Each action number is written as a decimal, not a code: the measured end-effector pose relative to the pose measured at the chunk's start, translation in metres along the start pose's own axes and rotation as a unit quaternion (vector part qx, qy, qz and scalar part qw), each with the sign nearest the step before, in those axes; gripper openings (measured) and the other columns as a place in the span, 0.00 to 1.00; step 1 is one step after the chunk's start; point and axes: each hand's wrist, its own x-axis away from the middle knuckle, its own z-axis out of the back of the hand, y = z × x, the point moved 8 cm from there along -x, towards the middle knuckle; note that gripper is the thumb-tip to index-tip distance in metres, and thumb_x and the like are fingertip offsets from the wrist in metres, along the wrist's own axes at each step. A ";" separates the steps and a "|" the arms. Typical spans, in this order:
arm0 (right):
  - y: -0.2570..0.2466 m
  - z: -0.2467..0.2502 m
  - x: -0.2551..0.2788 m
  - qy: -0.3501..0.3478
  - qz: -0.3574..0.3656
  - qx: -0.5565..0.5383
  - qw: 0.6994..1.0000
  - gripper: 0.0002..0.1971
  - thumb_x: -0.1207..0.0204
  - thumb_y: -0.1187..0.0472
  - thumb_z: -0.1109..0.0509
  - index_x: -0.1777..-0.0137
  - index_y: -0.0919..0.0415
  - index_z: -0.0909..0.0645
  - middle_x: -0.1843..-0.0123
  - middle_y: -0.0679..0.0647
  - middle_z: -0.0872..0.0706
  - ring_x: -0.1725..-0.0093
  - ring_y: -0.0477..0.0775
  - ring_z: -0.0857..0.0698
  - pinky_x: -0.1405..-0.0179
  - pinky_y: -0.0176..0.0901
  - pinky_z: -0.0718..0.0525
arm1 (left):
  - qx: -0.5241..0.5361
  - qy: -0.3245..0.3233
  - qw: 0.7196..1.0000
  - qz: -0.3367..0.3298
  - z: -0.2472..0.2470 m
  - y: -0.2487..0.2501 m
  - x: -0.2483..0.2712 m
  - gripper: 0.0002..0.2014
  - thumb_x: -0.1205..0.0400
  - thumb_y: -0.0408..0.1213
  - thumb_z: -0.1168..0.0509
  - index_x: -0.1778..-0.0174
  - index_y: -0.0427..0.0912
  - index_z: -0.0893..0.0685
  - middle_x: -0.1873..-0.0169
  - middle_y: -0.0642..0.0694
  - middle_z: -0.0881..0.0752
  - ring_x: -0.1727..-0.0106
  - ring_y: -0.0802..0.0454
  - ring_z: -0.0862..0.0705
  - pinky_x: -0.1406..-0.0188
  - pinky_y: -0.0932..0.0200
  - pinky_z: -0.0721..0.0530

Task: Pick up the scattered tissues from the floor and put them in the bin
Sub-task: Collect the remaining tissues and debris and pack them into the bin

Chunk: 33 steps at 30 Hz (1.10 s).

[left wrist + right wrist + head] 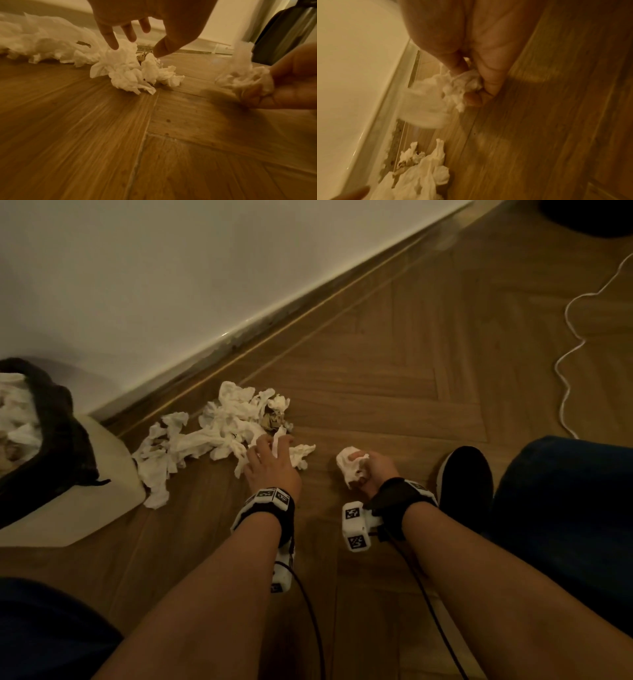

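Note:
A pile of crumpled white tissues (219,429) lies on the wooden floor by the skirting. My left hand (270,446) reaches down onto the pile's right end. In the left wrist view its fingers (111,40) are spread and straight just above a tissue clump (126,73), and the thumb tip touches it. My right hand (371,467) hovers to the right and grips a balled tissue (351,465), which also shows in the right wrist view as a tissue wad (462,86) between the curled fingers. The white bin (102,474) with a black liner stands at the left, with tissues inside.
A white wall and skirting (274,313) run diagonally behind the pile. A white cable (575,337) snakes over the floor at the right. My black shoe (466,477) and blue trouser knee (565,508) are close to the right hand.

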 end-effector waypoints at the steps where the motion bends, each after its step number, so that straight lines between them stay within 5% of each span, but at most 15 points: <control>1: 0.004 0.002 -0.002 0.004 -0.007 -0.004 1.000 0.12 0.19 0.66 0.46 0.61 0.61 0.24 0.62 0.57 0.23 0.64 0.54 0.24 0.63 0.45 0.22 | -0.004 -0.010 1.000 -0.004 -0.003 0.001 -0.001 0.27 0.24 0.35 0.37 0.29 0.57 0.33 0.26 0.43 0.41 0.27 0.38 0.40 0.35 0.42 0.31; 3: 0.006 0.001 0.004 -0.006 -0.028 -0.049 0.998 0.16 0.19 0.56 0.44 0.66 0.62 0.26 0.63 0.59 0.18 0.57 0.57 0.20 0.56 0.46 0.21 | -0.011 -0.029 0.999 -0.005 -0.010 0.003 -0.004 0.27 0.22 0.44 0.36 0.27 0.58 0.34 0.23 0.42 0.45 0.24 0.36 0.44 0.32 0.39 0.33; 5: 0.006 0.003 0.002 -0.002 -0.056 -0.059 0.997 0.21 0.22 0.44 0.36 0.55 0.65 0.19 0.48 0.61 0.17 0.45 0.60 0.20 0.44 0.51 0.22 | -0.009 -0.057 0.998 -0.004 -0.015 0.006 -0.008 0.26 0.22 0.48 0.37 0.27 0.58 0.34 0.21 0.41 0.49 0.23 0.35 0.44 0.29 0.38 0.35; 7: -0.002 0.016 0.003 0.064 -0.029 0.102 0.992 0.27 0.24 0.48 0.30 0.33 0.66 0.23 0.35 0.63 0.20 0.39 0.60 0.21 0.38 0.51 0.24 | -0.004 -0.095 0.995 -0.010 -0.021 0.009 -0.012 0.25 0.22 0.47 0.36 0.28 0.57 0.31 0.20 0.42 0.53 0.23 0.34 0.41 0.27 0.40 0.34; 9: -0.005 0.018 0.000 0.090 0.020 0.115 0.989 0.22 0.22 0.57 0.31 0.31 0.65 0.25 0.33 0.63 0.20 0.36 0.62 0.20 0.38 0.47 0.23 | -0.006 -0.122 0.992 -0.026 -0.027 0.012 -0.016 0.23 0.22 0.45 0.33 0.31 0.54 0.27 0.20 0.44 0.57 0.24 0.36 0.38 0.28 0.44 0.31; 11: -0.008 0.015 0.001 0.080 0.071 0.127 0.986 0.16 0.21 0.63 0.34 0.34 0.64 0.21 0.39 0.63 0.16 0.44 0.60 0.15 0.45 0.44 0.18 | -0.003 -0.124 0.991 -0.041 -0.030 0.014 -0.020 0.20 0.21 0.41 0.33 0.33 0.52 0.25 0.19 0.45 0.57 0.23 0.38 0.38 0.31 0.46 0.28; 14: -0.001 0.005 0.004 0.045 0.001 0.001 0.999 0.13 0.20 0.69 0.35 0.37 0.63 0.19 0.53 0.61 0.16 0.71 0.53 0.15 0.78 0.34 0.17 | -0.009 -0.137 0.989 -0.055 -0.041 0.015 -0.024 0.16 0.19 0.37 0.36 0.35 0.46 0.23 0.21 0.43 0.48 0.25 0.39 0.36 0.33 0.47 0.27; 18: 0.001 -0.001 0.012 0.015 -0.034 -0.081 0.996 0.13 0.20 0.71 0.36 0.37 0.70 0.21 0.54 0.64 0.15 0.70 0.53 0.16 0.67 0.36 0.15 | -0.004 -0.178 0.982 -0.055 -0.055 0.015 -0.034 0.13 0.17 0.30 0.39 0.38 0.41 0.18 0.29 0.38 0.30 0.29 0.40 0.30 0.32 0.50 0.27; 20: 0.001 -0.003 0.012 0.002 -0.023 -0.024 0.999 0.15 0.18 0.68 0.38 0.34 0.70 0.22 0.52 0.62 0.14 0.75 0.48 0.20 0.81 0.31 0.22 | -0.002 -0.212 0.976 -0.044 -0.058 0.016 -0.037 0.14 0.16 0.32 0.42 0.36 0.41 0.19 0.30 0.36 0.27 0.30 0.40 0.28 0.31 0.51 0.28; 22: 0.003 -0.005 0.012 -0.007 -0.035 0.020 0.999 0.15 0.16 0.64 0.41 0.33 0.65 0.22 0.63 0.55 0.20 0.75 0.47 0.29 0.89 0.31 0.31 | 0.024 -0.201 0.979 -0.030 -0.056 0.018 -0.039 0.17 0.17 0.29 0.41 0.33 0.39 0.24 0.33 0.35 0.25 0.32 0.39 0.26 0.35 0.50 0.28; 25: 0.003 -0.004 0.016 0.001 -0.035 0.053 0.998 0.19 0.17 0.46 0.44 0.53 0.57 0.17 0.70 0.51 0.29 0.75 0.47 0.33 0.80 0.38 0.35 | 0.071 -0.150 0.985 -0.048 -0.046 0.025 -0.036 0.25 0.22 0.20 0.40 0.28 0.39 0.30 0.32 0.34 0.28 0.31 0.37 0.27 0.35 0.50 0.28; 27: 0.003 -0.007 0.020 -0.011 -0.050 0.006 0.999 0.28 0.18 0.37 0.51 0.69 0.57 0.30 0.73 0.50 0.35 0.76 0.48 0.38 0.78 0.40 0.41 | 0.088 -0.138 0.985 -0.061 -0.039 0.030 -0.034 0.24 0.23 0.18 0.40 0.32 0.38 0.27 0.32 0.35 0.30 0.32 0.37 0.28 0.35 0.51 0.29; 30: -0.003 -0.014 0.025 -0.032 -0.054 -0.091 0.994 0.25 0.16 0.44 0.58 0.72 0.57 0.40 0.72 0.51 0.41 0.79 0.48 0.41 0.79 0.38 0.45 | 0.154 -0.121 0.980 -0.033 -0.020 0.033 -0.039 0.15 0.20 0.25 0.42 0.38 0.35 0.24 0.34 0.35 0.28 0.34 0.37 0.27 0.37 0.51 0.31; 33: -0.014 -0.021 0.034 -0.049 -0.034 -0.119 0.991 0.22 0.17 0.54 0.58 0.71 0.60 0.36 0.74 0.53 0.37 0.86 0.48 0.38 0.83 0.30 0.45 | 0.249 -0.126 0.960 -0.018 0.000 0.038 -0.041 0.14 0.14 0.35 0.48 0.41 0.34 0.21 0.36 0.35 0.24 0.34 0.40 0.27 0.36 0.50 0.30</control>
